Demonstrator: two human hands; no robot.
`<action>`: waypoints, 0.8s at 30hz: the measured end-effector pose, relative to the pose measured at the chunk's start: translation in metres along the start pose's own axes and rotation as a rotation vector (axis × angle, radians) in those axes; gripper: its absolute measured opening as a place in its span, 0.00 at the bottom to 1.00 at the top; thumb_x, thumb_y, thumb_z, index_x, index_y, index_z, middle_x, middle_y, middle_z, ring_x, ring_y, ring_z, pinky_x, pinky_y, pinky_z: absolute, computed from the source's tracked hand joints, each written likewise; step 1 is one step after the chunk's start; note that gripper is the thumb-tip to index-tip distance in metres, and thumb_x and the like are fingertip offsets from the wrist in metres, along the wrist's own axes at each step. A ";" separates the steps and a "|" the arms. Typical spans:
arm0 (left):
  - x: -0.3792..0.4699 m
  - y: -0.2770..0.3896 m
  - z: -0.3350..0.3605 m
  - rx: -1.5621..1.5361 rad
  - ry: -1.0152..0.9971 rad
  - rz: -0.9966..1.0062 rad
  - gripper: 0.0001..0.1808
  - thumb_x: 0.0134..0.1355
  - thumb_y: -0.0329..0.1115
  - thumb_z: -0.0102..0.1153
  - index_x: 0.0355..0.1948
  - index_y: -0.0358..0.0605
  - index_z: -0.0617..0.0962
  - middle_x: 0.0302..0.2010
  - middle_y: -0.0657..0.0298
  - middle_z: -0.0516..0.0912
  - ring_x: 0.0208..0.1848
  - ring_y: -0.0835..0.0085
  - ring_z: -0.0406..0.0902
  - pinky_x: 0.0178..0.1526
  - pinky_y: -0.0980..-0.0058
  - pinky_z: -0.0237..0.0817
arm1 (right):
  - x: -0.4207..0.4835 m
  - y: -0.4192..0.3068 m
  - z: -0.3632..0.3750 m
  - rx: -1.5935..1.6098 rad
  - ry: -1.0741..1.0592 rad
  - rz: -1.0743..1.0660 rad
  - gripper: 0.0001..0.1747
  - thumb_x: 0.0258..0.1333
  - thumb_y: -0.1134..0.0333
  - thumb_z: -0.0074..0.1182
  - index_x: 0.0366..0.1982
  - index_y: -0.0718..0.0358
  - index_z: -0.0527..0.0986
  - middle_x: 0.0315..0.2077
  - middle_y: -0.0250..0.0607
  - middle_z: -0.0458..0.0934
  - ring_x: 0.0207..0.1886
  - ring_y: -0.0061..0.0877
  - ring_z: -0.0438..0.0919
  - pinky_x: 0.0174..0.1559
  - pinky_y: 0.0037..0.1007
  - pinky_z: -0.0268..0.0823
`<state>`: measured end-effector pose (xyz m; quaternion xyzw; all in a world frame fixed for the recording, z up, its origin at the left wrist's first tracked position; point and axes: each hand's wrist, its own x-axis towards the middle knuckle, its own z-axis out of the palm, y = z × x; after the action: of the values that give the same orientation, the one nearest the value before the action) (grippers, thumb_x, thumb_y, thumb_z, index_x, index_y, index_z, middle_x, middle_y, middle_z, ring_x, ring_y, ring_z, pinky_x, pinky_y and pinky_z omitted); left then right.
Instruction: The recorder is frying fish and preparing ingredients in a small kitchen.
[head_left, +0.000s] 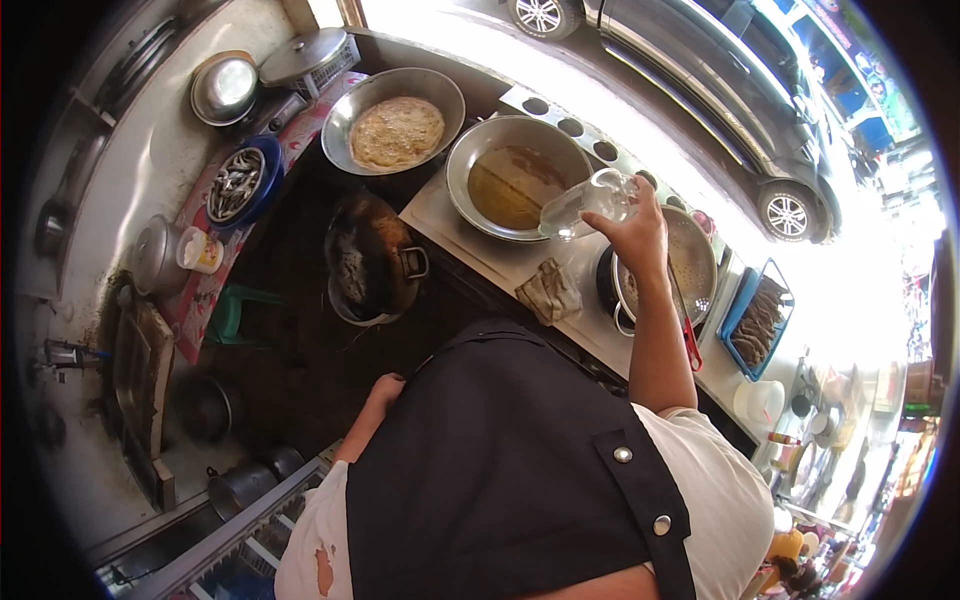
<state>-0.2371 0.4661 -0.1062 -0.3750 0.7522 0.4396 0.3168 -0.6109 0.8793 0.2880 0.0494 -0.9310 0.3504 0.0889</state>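
My right hand grips a clear container, which looks like a plastic bottle or jar, tilted with its lower left end over the rim of a wide metal pan. Yellowish-brown liquid, like oil, lies in that pan; whether anything flows from the container I cannot tell. Down by my side, near the dark apron, is my left hand, its fingers partly hidden. A second metal pan at the upper left holds a round, bubbling golden food. A crumpled cloth lies on the stove top below the oil pan.
A blackened pot with a handle stands low on the left. Beyond it, a blue basin of small fish rests on a red patterned table. Right of my arm are a perforated metal pan, red-handled tongs and a blue basket.
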 end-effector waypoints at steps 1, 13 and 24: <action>0.002 -0.005 0.001 -0.002 0.003 -0.003 0.26 0.63 0.42 0.69 0.58 0.37 0.87 0.57 0.46 0.89 0.59 0.53 0.88 0.60 0.58 0.77 | 0.000 0.000 0.000 0.006 -0.001 -0.001 0.61 0.39 0.47 0.84 0.72 0.65 0.68 0.65 0.58 0.77 0.66 0.49 0.78 0.67 0.47 0.71; -0.005 0.004 -0.001 0.047 -0.004 0.054 0.28 0.60 0.43 0.70 0.58 0.38 0.87 0.57 0.46 0.90 0.60 0.52 0.87 0.61 0.58 0.77 | -0.002 0.004 0.000 -0.005 0.008 0.000 0.60 0.39 0.47 0.84 0.71 0.65 0.68 0.64 0.59 0.77 0.67 0.50 0.78 0.67 0.48 0.70; -0.011 0.013 0.001 0.114 -0.003 0.044 0.27 0.61 0.43 0.69 0.58 0.38 0.87 0.59 0.46 0.89 0.62 0.53 0.86 0.64 0.59 0.75 | -0.004 0.000 -0.002 0.004 0.017 -0.034 0.58 0.40 0.49 0.85 0.70 0.65 0.69 0.61 0.59 0.80 0.64 0.49 0.80 0.66 0.45 0.71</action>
<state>-0.2420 0.4741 -0.0922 -0.3391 0.7836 0.4035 0.3290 -0.6069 0.8806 0.2883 0.0625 -0.9285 0.3513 0.1026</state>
